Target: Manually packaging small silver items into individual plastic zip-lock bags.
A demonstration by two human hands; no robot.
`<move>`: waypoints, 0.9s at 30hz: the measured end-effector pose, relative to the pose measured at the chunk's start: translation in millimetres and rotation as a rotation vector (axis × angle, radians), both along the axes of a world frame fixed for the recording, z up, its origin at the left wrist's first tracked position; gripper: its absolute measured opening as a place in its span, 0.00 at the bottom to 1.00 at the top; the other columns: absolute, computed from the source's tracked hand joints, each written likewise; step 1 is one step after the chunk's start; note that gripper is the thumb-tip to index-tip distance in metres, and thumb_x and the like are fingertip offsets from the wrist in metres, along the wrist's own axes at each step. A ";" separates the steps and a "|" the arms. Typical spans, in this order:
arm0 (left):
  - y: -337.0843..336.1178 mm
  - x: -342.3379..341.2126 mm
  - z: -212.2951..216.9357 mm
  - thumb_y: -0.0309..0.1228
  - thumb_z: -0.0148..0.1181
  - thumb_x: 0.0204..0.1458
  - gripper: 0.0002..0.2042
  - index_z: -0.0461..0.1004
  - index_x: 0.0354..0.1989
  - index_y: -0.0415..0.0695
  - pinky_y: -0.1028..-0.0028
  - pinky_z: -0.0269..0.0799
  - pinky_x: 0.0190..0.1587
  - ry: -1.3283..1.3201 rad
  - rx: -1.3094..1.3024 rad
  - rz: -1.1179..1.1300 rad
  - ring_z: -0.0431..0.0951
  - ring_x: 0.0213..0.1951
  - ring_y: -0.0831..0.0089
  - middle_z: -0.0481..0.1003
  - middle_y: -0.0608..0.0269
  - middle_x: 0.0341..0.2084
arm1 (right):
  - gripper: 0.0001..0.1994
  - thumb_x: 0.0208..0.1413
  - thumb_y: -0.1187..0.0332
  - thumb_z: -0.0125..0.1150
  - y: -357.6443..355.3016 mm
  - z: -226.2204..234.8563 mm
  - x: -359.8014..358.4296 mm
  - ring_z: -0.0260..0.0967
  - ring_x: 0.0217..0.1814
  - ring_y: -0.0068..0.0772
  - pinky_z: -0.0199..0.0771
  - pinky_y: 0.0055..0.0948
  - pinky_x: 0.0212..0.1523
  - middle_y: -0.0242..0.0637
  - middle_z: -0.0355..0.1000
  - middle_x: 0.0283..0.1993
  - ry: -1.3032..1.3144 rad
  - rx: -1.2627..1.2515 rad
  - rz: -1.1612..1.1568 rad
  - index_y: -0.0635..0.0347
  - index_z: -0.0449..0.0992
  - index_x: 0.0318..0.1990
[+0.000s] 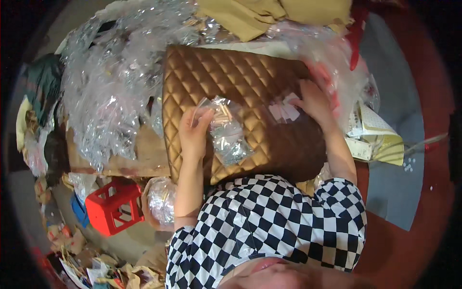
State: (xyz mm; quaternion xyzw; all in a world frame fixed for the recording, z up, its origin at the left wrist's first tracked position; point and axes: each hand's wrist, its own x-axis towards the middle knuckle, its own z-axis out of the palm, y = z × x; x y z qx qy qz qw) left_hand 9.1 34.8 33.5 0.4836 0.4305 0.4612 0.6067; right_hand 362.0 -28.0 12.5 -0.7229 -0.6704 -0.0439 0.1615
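Observation:
My left hand (193, 132) is closed on the top edge of a clear plastic bag (233, 144), thumb and fingers pinched together. Several short tan sticks, like wooden dowels (222, 114), show inside its upper part; the lower part is shiny with glare. To the right, my right hand (315, 103) is curled over a loose group of small white paper slips (284, 111), its thumb and fingertips closed at the edge of one slip. Both bag and slips lie over a brown quilted cushion (260, 82) with a diamond pattern in front of me.
Many filled clear plastic bags (103, 91) are heaped left of the cushion. Mustard-coloured cloth (274, 17) lies beyond it. A red plastic stool (113, 207) stands at lower left. Patterned papers and a small white box (358, 148) sit on the right, near a grey surface (390, 192).

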 end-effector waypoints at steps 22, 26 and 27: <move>-2.7 20.1 38.6 0.25 0.69 0.42 0.08 0.78 0.32 0.44 0.53 0.53 0.64 0.310 0.699 0.107 0.73 0.53 0.59 0.77 0.53 0.41 | 0.19 0.61 0.67 0.54 24.1 54.3 -154.2 0.70 0.47 0.25 0.70 0.29 0.49 0.38 0.73 0.48 1.272 -0.223 0.578 0.66 0.65 0.57; 49.5 8.8 41.5 0.33 0.67 0.45 0.12 0.77 0.38 0.44 0.59 0.62 0.53 0.395 0.762 0.159 0.72 0.45 0.57 0.75 0.55 0.39 | 0.17 0.60 0.70 0.54 33.8 46.9 -129.0 0.69 0.48 0.24 0.68 0.26 0.51 0.35 0.72 0.48 1.398 -0.294 0.297 0.63 0.67 0.56; 75.6 -0.1 48.9 0.35 0.67 0.46 0.14 0.76 0.40 0.44 0.59 0.64 0.50 0.558 0.809 0.297 0.71 0.44 0.55 0.74 0.55 0.38 | 0.17 0.60 0.70 0.54 32.2 40.8 -116.1 0.69 0.48 0.24 0.68 0.26 0.51 0.35 0.72 0.48 1.399 -0.288 0.296 0.63 0.67 0.56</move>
